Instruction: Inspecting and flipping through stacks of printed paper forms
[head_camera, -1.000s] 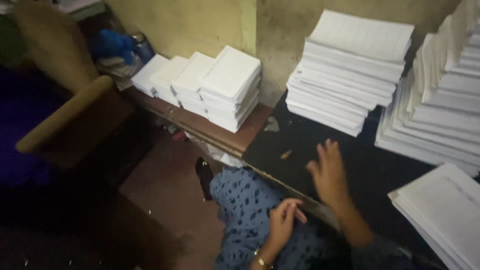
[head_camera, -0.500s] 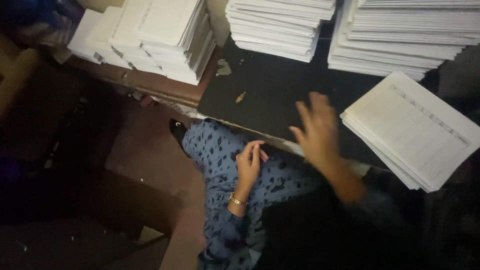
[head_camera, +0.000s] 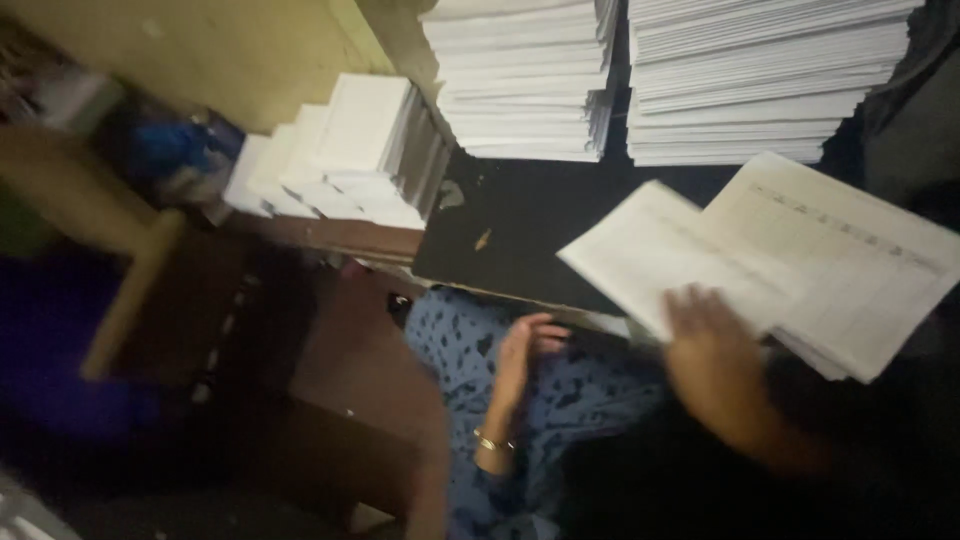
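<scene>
Our right hand (head_camera: 715, 365) grips a flat, thin printed sheet (head_camera: 665, 255) — long axis running far-right; left hand (head_camera: 530, 345) half-curled, empty.

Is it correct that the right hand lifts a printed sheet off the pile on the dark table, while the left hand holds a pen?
Not quite. In the head view the left hand is empty, resting over the lap; no pen shows. The right hand does lift a printed sheet off the pile on the dark table.

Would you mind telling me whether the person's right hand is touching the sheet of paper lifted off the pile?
Touching. The head view shows the right hand lying over the near edge of the lifted sheet, with no gap between them, though blur hides the exact grip.
</scene>
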